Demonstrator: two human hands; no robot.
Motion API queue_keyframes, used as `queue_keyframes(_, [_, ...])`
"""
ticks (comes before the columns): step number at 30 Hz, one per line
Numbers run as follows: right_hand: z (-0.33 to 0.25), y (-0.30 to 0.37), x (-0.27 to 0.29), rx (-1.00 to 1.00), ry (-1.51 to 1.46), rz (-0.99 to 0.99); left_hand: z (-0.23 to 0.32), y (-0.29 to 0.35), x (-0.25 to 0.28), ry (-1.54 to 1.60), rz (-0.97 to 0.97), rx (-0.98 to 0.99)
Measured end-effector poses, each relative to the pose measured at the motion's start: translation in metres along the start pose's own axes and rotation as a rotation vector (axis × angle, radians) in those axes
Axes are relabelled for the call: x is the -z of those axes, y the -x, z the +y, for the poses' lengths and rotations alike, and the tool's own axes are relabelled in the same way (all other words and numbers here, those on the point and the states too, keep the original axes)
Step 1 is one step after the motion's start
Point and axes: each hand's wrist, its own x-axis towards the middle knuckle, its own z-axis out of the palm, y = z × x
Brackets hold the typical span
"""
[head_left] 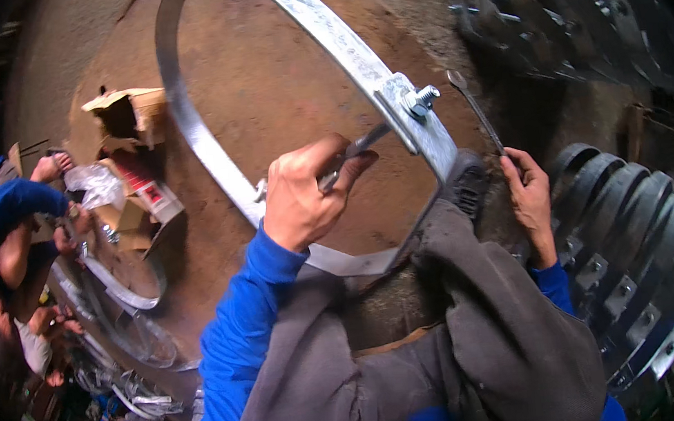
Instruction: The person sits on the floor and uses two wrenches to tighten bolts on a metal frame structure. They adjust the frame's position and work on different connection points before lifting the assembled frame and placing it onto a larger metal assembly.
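A large galvanized metal hoop clamp (331,34) lies in front of my knees. Its overlapping ends meet at the right, where a bolt with a nut (422,101) sticks out. Inside the hoop my left hand (302,193) is closed around a metal wrench (368,138). That tool's far end reaches the inner face of the joint, and its tip is hidden there. To the right of the hoop, my right hand (528,194) grips a long combination wrench (478,113) near its lower end. The upper end of this wrench stands beside the bolt, apart from it.
Stacked metal bands (629,254) stand at the right, with more bolted bands (553,3) at the far right. Torn cardboard boxes (139,202) and a plastic bag (96,185) lie on the left. A person in blue (5,217) crouches there beside more hoops (119,291).
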Motion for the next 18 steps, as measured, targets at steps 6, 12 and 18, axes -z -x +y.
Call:
queue_keyframes(6, [0.013, 0.016, 0.02, -0.129, 0.101, 0.086, -0.028, -0.023, -0.068, -0.154, -0.079, -0.025])
queue_keyframes(12, [0.021, 0.024, 0.026, -0.142, 0.276, 0.054, -0.071, -0.015, -0.108, -0.29, -0.151, -0.004])
queue_keyframes(18, [0.004, 0.025, 0.029, -0.133, 0.42, -0.002, -0.089, -0.01, -0.121, -0.279, -0.166, 0.084])
